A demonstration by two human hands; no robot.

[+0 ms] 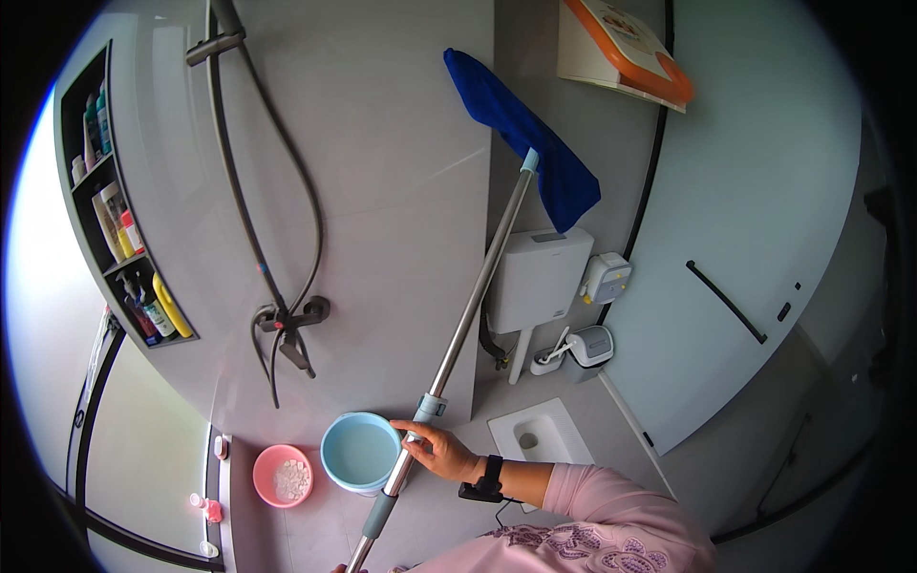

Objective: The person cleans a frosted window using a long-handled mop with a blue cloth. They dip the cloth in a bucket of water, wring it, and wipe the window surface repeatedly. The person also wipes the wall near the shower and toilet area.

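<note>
Above my R fingers, curled round the silver pole low down, prob. for reach, sits 1 blue cloth at its tip; L fingers below, nearly cropped out: can't tell grip.

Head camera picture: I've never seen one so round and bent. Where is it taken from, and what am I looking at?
There is no robot here; a person works with bare hands. The picture comes from a wide fisheye camera worn on the person's head, so straight edges curve near the rim. The right hand grips a long metal pole with a blue cloth at its far end. The left hand barely shows at the lower edge, so its grip is unclear. On the floor are a light-blue bucket and a pink basin with whitish pieces inside.
</note>
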